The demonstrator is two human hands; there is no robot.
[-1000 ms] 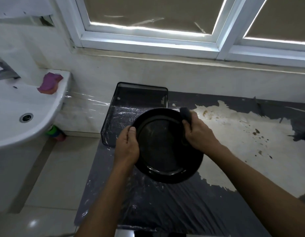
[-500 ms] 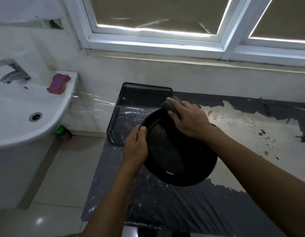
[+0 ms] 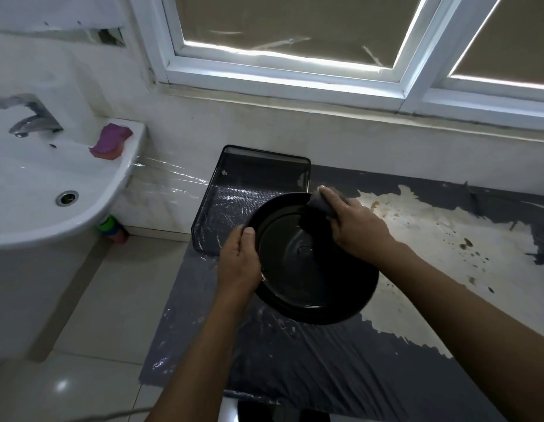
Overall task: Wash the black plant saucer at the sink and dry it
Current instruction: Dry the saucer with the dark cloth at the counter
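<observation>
The round black plant saucer [image 3: 307,269] is held up over a grey counter, its inside facing me. My left hand [image 3: 238,260] grips its left rim, thumb on the inner side. My right hand [image 3: 356,223] holds a small grey cloth [image 3: 318,204] against the saucer's upper right rim. The white sink [image 3: 36,190] with a chrome tap [image 3: 33,120] stands to the left, apart from both hands.
A black mesh tray [image 3: 261,175] sits on the counter behind the saucer. A purple sponge [image 3: 111,141] lies on the sink's right corner. The counter [image 3: 417,239] has peeling grey film with a stained pale patch. Small colourful bottles [image 3: 112,228] stand on the floor under the sink.
My right hand with the cloth has slid along the saucer's upper rim, from the top edge back toward the upper right. The left hand keeps its hold on the left rim.
</observation>
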